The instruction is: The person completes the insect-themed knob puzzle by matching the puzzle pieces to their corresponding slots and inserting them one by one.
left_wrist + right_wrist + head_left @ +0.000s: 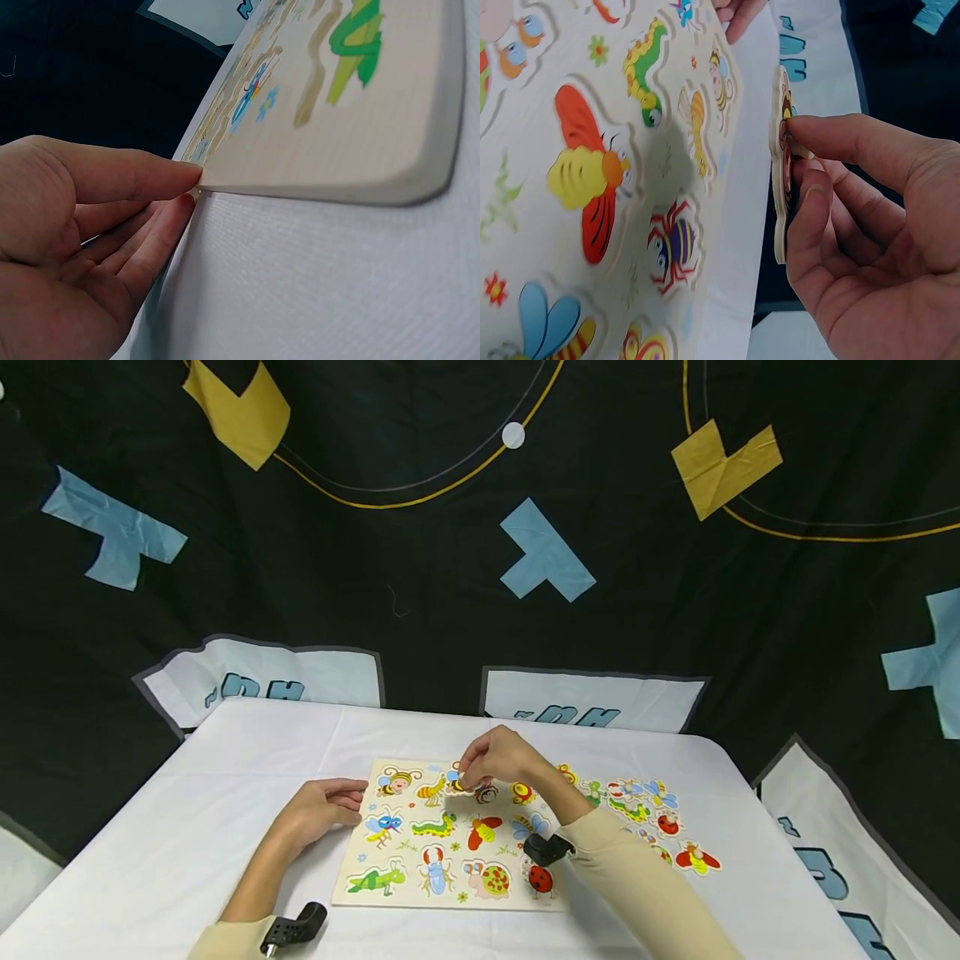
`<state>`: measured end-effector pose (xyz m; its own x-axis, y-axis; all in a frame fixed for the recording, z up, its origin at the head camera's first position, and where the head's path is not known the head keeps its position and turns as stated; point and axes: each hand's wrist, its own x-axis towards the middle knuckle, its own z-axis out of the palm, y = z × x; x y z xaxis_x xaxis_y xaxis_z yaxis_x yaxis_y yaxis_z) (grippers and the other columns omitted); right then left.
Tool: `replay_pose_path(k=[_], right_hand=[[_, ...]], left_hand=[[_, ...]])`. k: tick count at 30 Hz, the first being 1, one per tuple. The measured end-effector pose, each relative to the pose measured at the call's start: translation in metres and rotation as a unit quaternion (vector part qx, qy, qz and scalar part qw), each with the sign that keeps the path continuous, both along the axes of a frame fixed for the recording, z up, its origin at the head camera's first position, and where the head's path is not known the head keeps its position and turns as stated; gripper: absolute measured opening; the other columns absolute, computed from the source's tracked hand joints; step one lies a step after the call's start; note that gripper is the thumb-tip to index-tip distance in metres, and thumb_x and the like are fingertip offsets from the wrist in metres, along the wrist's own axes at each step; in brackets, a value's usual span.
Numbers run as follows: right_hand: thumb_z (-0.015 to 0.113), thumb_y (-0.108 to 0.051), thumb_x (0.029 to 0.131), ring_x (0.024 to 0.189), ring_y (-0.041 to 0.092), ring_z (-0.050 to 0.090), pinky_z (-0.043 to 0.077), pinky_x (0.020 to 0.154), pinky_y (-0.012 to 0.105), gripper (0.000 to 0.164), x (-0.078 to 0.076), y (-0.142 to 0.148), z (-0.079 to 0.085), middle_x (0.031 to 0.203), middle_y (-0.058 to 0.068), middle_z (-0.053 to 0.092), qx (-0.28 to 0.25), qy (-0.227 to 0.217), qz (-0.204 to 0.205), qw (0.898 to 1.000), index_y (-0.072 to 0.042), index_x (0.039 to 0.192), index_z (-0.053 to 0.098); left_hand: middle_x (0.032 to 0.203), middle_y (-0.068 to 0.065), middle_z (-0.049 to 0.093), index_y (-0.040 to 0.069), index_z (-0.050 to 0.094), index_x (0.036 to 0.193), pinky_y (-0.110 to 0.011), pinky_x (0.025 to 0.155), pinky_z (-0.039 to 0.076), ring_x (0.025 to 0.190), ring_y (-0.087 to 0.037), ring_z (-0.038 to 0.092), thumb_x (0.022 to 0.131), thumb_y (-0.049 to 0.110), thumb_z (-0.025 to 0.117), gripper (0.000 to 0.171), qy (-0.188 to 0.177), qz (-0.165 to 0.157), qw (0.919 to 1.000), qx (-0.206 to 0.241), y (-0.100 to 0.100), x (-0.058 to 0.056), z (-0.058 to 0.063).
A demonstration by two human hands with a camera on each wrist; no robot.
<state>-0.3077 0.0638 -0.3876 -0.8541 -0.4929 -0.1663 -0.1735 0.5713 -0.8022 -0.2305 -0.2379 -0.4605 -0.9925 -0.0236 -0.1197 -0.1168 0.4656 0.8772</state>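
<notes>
Right hand (498, 756) pinches piece (777, 165), tipped on edge, raised by far side of board (408, 900), long edge roughly parallel to it. Board lies lower, toward me. My left hand (318, 810) farther from piece, fingers relaxed, touching board's left edge. Loose pieces (630, 811) right of board, on table (262, 752).

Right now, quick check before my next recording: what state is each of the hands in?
Left hand: open, touching the edge of the puzzle board.
Right hand: closed, holding a wooden puzzle piece.
</notes>
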Motion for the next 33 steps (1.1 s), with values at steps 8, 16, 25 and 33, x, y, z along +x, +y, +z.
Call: replay_pose_path(k=[8,16,25,33], right_hand=[[0.083,-0.010,0.076,0.073,0.027,0.068,0.056,0.074,0.042,0.007,-0.006,-0.019,-0.001,0.073,0.001,0.075,-0.011,0.012,-0.009,1.000,-0.010,0.079,0.077],[0.086,-0.009,0.074,0.074,0.027,0.069,0.055,0.074,0.044,0.009,-0.013,-0.040,-0.003,0.070,0.001,0.074,-0.021,0.027,-0.015,0.999,-0.009,0.077,0.077],[0.084,-0.004,0.072,0.060,0.011,0.059,0.045,0.058,0.025,0.008,-0.018,-0.064,-0.006,0.064,-0.001,0.071,-0.042,0.034,-0.021,0.998,-0.006,0.076,0.078],[0.086,-0.007,0.071,0.060,0.007,0.057,0.043,0.056,0.021,0.009,-0.020,-0.082,-0.017,0.064,-0.005,0.070,-0.032,0.047,-0.032,0.998,-0.011,0.074,0.078]], left_hand=[[0.103,-0.011,0.073,-0.006,0.063,0.131,-0.024,0.073,0.051,0.087,-0.015,0.066,0.075,-0.003,0.079,0.059,0.004,0.003,0.9999,0.010,0.002,0.000,0.000],[0.103,-0.011,0.073,-0.005,0.064,0.130,-0.024,0.073,0.051,0.087,-0.014,0.066,0.075,-0.003,0.079,0.057,0.000,0.011,0.9999,0.005,0.001,0.001,-0.001],[0.103,-0.010,0.073,-0.005,0.064,0.131,-0.025,0.074,0.050,0.087,-0.014,0.065,0.075,-0.003,0.079,0.058,0.000,0.009,1.0000,0.004,0.001,0.001,-0.001],[0.103,-0.010,0.073,-0.006,0.064,0.130,-0.024,0.073,0.051,0.087,-0.013,0.066,0.074,-0.003,0.078,0.058,0.001,0.006,0.9999,0.011,0.001,0.002,0.001]])
